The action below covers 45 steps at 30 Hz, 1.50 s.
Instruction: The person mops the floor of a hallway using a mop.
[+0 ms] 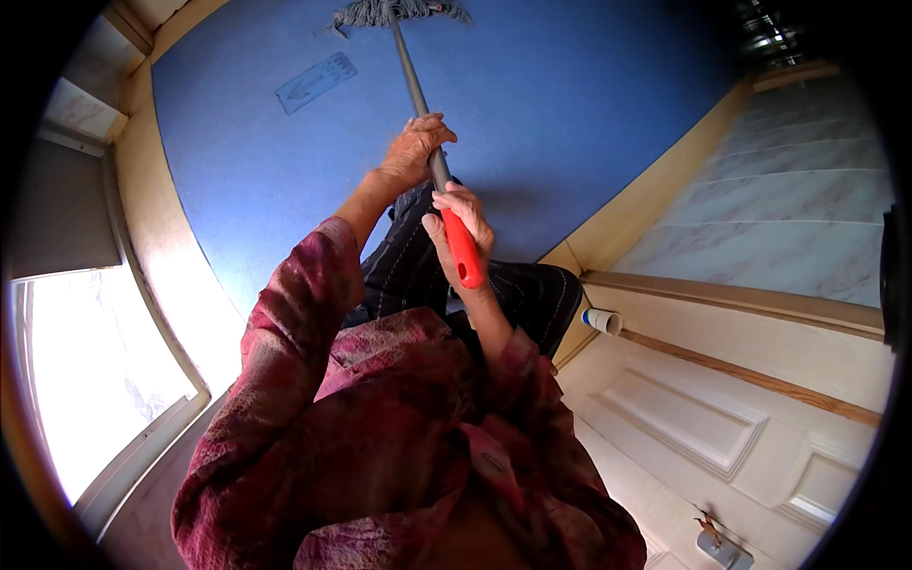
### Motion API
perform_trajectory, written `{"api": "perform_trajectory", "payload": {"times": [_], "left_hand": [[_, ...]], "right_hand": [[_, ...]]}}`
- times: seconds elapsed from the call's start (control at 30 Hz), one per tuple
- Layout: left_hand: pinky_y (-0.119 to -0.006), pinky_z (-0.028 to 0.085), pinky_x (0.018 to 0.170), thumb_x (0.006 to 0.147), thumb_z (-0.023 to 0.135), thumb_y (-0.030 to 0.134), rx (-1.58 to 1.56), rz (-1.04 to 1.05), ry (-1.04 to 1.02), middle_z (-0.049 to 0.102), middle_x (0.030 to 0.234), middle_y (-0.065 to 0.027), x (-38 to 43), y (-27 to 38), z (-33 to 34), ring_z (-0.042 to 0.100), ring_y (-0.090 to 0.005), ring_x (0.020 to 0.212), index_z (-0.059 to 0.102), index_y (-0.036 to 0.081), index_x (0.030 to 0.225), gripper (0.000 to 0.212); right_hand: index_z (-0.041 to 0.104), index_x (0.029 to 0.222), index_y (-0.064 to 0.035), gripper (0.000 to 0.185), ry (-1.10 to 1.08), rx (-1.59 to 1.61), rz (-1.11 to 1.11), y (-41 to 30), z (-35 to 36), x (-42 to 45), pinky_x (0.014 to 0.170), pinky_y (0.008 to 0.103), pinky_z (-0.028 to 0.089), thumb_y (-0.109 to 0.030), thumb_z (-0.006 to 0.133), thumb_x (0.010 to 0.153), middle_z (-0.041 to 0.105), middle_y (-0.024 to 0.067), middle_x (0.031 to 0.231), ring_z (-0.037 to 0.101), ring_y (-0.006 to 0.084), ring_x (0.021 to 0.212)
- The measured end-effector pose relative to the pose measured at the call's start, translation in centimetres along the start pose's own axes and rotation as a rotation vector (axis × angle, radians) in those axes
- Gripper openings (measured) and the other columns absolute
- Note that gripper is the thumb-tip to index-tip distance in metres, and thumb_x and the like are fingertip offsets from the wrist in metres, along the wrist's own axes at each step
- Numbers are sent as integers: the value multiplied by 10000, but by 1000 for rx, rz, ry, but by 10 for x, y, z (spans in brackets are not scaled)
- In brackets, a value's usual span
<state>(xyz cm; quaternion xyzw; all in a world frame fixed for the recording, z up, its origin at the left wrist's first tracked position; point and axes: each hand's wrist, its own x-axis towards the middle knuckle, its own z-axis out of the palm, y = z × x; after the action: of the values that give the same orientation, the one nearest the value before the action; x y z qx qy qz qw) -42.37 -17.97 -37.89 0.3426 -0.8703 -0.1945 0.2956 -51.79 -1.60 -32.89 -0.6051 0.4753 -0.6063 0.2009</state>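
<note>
A string mop with grey yarn strands (pixel 370 13) rests on the blue floor (pixel 235 142) at the top of the view. Its grey pole (pixel 411 71) slants down towards my body and ends in a red plastic grip (pixel 463 249). Partway along the pole, my left hand (pixel 419 148) is wrapped around it. Closer to me, my right hand (pixel 467 221) holds the handle at the red grip, fingers across its upper end and thumb along its left side. Below the hands are my dark striped trousers (pixel 402 256).
A bright window (pixel 100 370) lies along the left wall. At right are marble-patterned wall tiles (pixel 776 221) and a white panelled door (pixel 677 413) with a metal handle (pixel 723 548). A small white cylindrical container (pixel 603 321) is near the door. A rectangular arrow marking (pixel 315 82) is on the floor.
</note>
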Motion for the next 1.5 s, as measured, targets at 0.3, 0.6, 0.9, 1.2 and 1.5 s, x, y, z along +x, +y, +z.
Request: {"api": "perform_trajectory", "payload": {"times": [0.3, 0.6, 0.9, 1.2, 1.5], "left_hand": [[-404, 542, 782, 803, 691, 200, -29, 175, 27, 695, 925, -105, 24, 139, -70, 658, -300, 854, 672, 94, 1000, 225], [-344, 453, 475, 748, 762, 225, -391, 543, 49, 573, 597, -44, -27, 250, -107, 573, -206, 529, 661, 77, 922, 251], [-363, 501, 611, 709, 703, 114, -425, 449, 124, 624, 643, -36, 23, 196, -58, 602, -215, 568, 678, 96, 869, 163], [-431, 443, 1010, 714, 646, -48, -126, 146, -14, 614, 1096, -120, 22, 23, 15, 502, -325, 1236, 653, 80, 1042, 353], [-510, 330, 1107, 789, 659, 36, -89, 18, -56, 596, 1150, -106, 13, 39, 5, 448, -307, 1299, 651, 109, 1079, 299]], "right_hand": [[554, 972, 6, 99, 153, 14, -263, -123, -69, 39, 867, 458, 500, -12, 572, 876, 607, 107, 839, 612, 221, 844], [480, 968, -81, 263, 303, 214, -722, -228, -94, 9, 480, 234, 433, -338, 532, 956, 505, -37, 608, 457, 71, 483], [530, 880, -1, 147, 369, 270, -507, -158, -91, 33, 580, 381, 527, -122, 614, 891, 596, 76, 694, 576, 174, 572], [629, 1017, -19, 287, 57, 18, -77, 0, -18, 4, 883, 352, 499, 56, 734, 760, 630, 109, 983, 612, 240, 1001], [650, 1041, -18, 265, 29, -74, -54, -21, -24, 1, 921, 346, 473, 5, 729, 790, 628, 96, 1021, 585, 254, 1067]]}}
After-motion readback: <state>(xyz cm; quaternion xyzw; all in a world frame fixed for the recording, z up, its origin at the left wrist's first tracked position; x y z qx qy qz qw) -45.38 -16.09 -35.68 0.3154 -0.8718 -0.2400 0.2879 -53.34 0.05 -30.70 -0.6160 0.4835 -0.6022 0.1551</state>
